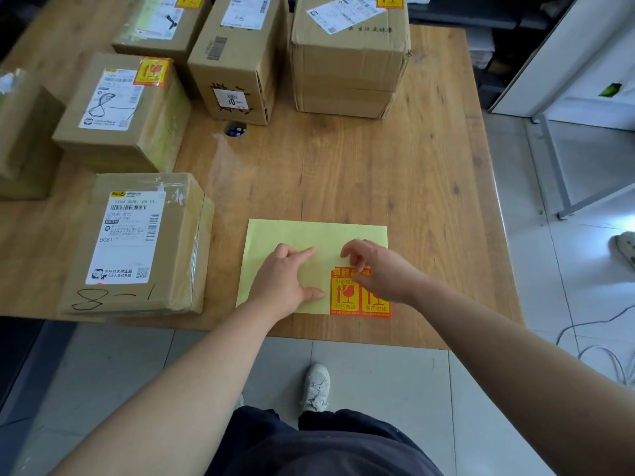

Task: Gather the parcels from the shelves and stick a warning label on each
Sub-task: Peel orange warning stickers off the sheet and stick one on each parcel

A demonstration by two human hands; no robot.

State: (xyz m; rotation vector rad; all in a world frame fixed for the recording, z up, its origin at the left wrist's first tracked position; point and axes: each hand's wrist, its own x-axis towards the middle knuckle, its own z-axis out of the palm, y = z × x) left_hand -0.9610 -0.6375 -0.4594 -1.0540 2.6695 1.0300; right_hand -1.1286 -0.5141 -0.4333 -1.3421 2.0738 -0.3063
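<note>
**Labelling partway done, nearest parcel still bare**

Head view: six cardboard parcels stood on the bench [429, 166], so the gathering looked finished or close to it. Three already carried a red-and-yellow sticker on top: the left-centre parcel [120, 108], the back-left parcel [161, 25] and the large back-right parcel [350, 56]. The near parcel [144, 242], marked "8-1" by pen, showed only a white shipping slip. The taped edge parcel [24, 139] at far left showed no sticker either. The top of the tall middle parcel [237, 63] was partly cut off by the frame, so its state could not be told. At least two parcels therefore seemed left to do.

The yellow backing sheet [309, 235] lay flat at the near edge of the bench, just right of the near parcel. It was almost stripped, with only two stickers left at its near right corner. The left hand [288, 286] pressed the sheet down with straight, spread fingers, grasping nothing. The right hand [378, 273] was curled over the top of the warning label [343, 297], its fingertips apparently pinching that edge to peel it.

Every parcel was closed and taped, so the contents stayed hidden
</note>
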